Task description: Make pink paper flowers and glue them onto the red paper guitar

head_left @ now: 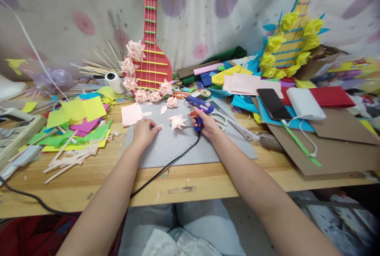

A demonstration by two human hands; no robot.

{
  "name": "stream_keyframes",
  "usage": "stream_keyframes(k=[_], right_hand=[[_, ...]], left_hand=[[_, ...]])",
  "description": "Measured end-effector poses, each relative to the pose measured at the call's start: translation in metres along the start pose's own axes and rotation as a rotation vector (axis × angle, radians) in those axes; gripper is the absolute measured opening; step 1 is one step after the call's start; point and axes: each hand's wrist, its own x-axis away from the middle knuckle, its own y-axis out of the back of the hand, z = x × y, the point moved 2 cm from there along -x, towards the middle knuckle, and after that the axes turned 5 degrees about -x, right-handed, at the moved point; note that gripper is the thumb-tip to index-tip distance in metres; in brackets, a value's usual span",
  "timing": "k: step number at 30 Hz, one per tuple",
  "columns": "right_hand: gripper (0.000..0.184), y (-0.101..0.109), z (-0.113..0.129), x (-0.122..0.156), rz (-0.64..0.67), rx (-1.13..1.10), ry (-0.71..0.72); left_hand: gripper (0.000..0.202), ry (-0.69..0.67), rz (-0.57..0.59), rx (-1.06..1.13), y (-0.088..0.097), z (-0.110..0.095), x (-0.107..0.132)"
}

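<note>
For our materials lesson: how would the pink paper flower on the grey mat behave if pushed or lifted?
The paper flower probably weighs little and would slide on the flat grey mat. Its thin petals look floppy, likely crushing under a firm pinch.

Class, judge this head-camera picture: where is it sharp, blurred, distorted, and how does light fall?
Head view: sharp centrally, around the blue plastic glue gun in the right hand and the pale paper sliver in the left hand; head view's corners smear; the wooden table's front edge bows from lens distortion; light soft, shadows faint on the grey cutting mat.
</note>
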Motion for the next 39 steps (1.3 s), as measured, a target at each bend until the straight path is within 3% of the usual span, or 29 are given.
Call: stream_keyframes(k=[5, 8, 11, 16, 22, 29, 35, 39], right_hand=[[0.035, -0.003, 0.001, 0.005, 0.075, 0.133, -0.009], [0.035, -0.006, 0.002, 0.009, 0.104, 0.220, -0.006], [0.035, -0.007, 0.003, 0.012, 0.090, 0.262, 0.007], [0.031, -0.006, 0.004, 0.009, 0.046, 0.222, 0.015], [0.022, -0.003, 0.002, 0.010, -0.153, 0.171, -0.100], [0.026, -0.017, -0.006, 0.017, -0.081, -0.008, -0.266], [0.023, -0.025, -0.007, 0.006, -0.123, -0.088, -0.143], [0.024, -0.022, -0.005, 0.001, -0.199, -0.077, -0.034]], left_hand=[[0.021, 0.022, -0.020, 0.346, -0.007, 0.007, -0.003], [0.035, 0.105, -0.056, 0.599, -0.009, 0.009, -0.002], [0.041, 0.176, -0.064, 0.718, -0.005, 0.006, -0.001], [0.036, 0.277, -0.100, 0.689, 0.006, 0.000, 0.001], [0.032, 0.321, -0.142, 0.585, 0.009, 0.003, 0.001], [0.029, 0.300, -0.135, 0.427, 0.002, 0.009, -0.001], [0.037, 0.269, -0.132, 0.449, -0.001, 0.012, -0.003], [0.049, 0.098, -0.094, 0.598, -0.008, 0.019, -0.007]])
